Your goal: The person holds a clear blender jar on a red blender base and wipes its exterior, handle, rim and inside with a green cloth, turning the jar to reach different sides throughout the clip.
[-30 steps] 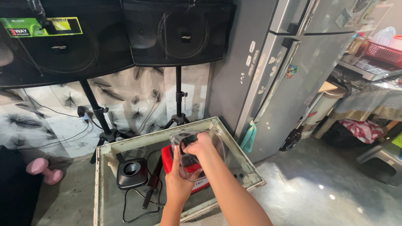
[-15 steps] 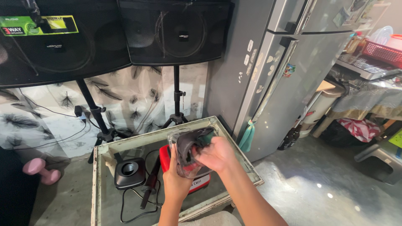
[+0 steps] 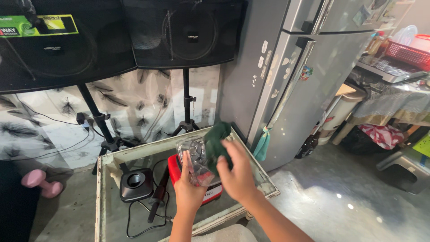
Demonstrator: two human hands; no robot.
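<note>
Since the earlier frame, both hands have risen slightly toward mid-frame, and the green cloth has come up over the top of the clear plastic jar.

Lowest in the frame, two bare forearms reach up from the bottom edge. Left hand, just left of centre, closes around the jar from below, fingers wrapped on its wall. Right hand, just right of centre, is closed on the cloth, pressing it against the jar's upper side. That placement suggests wiping is under way.

Beneath the hands sits a glass-topped table with a pale worn frame. On it, a red appliance base lies directly under the jar, a black blender base stands to its left, and a black cord loops at lower left.

Farther back, two black speakers on stands fill the upper left, and a grey fridge stands at upper right. A pink dumbbell rests at far left.
</note>
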